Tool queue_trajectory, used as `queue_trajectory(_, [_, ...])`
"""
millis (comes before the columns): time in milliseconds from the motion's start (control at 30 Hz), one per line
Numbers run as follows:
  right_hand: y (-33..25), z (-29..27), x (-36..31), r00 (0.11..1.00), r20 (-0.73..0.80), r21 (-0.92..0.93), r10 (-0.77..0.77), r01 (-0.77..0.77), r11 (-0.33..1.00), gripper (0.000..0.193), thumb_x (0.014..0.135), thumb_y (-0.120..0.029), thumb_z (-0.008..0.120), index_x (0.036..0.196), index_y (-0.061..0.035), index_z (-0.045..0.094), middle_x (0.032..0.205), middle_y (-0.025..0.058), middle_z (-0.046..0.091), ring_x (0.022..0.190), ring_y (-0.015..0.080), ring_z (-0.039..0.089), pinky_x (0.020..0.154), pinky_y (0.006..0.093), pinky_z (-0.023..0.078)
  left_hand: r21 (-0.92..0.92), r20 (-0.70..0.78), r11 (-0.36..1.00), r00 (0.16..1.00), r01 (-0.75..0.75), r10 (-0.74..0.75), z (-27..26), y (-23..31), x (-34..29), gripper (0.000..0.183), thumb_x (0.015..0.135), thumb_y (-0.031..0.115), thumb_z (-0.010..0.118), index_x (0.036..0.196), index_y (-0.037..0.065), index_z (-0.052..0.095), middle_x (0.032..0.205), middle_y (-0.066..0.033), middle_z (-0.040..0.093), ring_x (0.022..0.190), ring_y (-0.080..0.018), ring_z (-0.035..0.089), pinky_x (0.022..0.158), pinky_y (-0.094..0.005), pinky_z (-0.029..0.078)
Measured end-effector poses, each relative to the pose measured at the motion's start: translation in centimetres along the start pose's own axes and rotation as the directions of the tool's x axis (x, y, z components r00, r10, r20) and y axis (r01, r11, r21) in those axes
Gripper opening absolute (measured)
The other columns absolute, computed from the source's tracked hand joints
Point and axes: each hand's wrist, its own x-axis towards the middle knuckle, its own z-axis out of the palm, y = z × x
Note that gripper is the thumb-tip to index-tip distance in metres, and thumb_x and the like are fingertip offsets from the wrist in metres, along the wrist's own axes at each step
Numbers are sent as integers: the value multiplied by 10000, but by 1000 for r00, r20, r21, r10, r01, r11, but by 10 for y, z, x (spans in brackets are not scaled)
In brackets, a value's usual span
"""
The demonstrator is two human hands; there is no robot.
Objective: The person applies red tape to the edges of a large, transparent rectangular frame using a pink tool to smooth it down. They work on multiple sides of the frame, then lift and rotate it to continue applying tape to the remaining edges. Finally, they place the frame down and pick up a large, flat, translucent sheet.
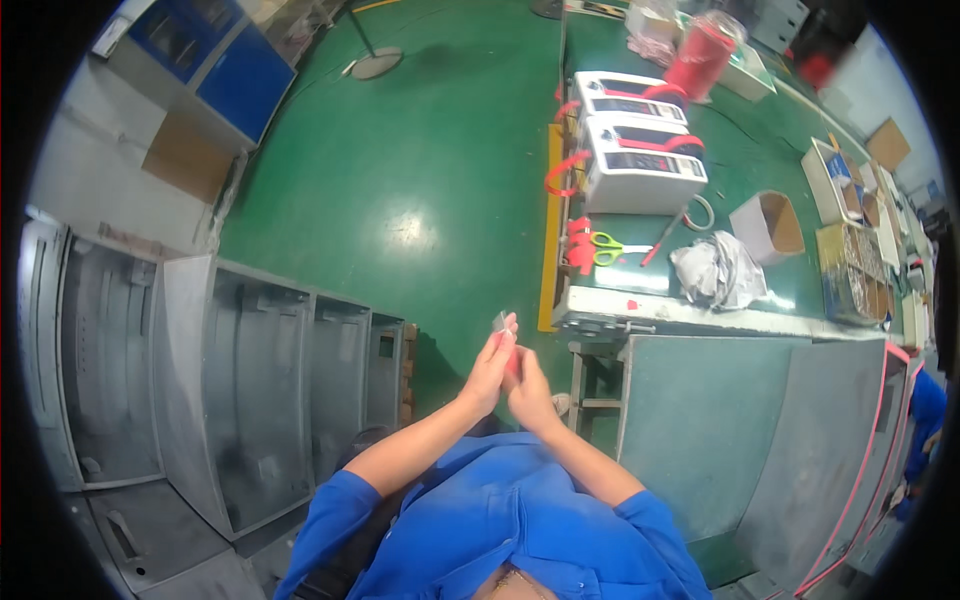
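Observation:
Both hands meet in front of my body, over the floor. My left hand [484, 376] has its fingers pressed together, pointing up and away. A small shiny greyish piece [499, 322] stands out at its fingertips; its kind is too small to tell. My right hand [531, 396] is closed against the left palm. Between the two hands a bit of a red piece [513, 366] shows, mostly covered by the fingers. I cannot tell whether it is joined to the shiny piece.
Right of my hands, a green-topped bench [625, 270] carries two white tape dispensers [640, 190] with red tape, green-handled scissors [607, 248], crumpled paper [717, 270] and a cardboard box [768, 228]. Grey metal cabinets [262, 390] stand at left. A grey panel [710, 430] is at my right.

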Motion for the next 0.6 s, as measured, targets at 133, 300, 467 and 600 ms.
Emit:
queue_trajectory(133, [11,-26,57,917,-158,616,366,-199,762,116,877,-147,456,788,-74,445,658,-14,415,554,103,388,502,243,333,319,12,943,996,-92,93,-58,16,-27,621,885,362,466,1353,36,220,1385,-142,255,1270,-217,258,998,-322,262])
queue_trajectory(300, [80,-111,137,725,-409,587,554,-257,768,468,852,-373,502,1121,-1,409,1014,125,502,963,256,523,786,339,442,526,-145,851,987,20,66,-150,1,-69,426,845,304,537,1194,67,473,1166,-126,505,1049,-223,506,872,-331,401])
queue_trajectory(467, [53,85,90,885,77,269,459,-462,845,181,815,-177,537,893,-14,527,687,80,583,506,130,517,433,197,377,618,-286,783,909,-66,303,-218,8,-110,281,840,227,533,1074,73,558,983,-136,557,888,-235,557,777,-338,435])
queue_trajectory(600, [27,207,89,856,496,164,147,-259,952,308,850,-136,478,1103,36,507,1038,158,556,824,189,576,676,251,469,720,-339,616,613,-319,714,-237,64,-190,246,818,76,529,1059,35,553,894,-142,577,815,-273,556,724,-341,452])
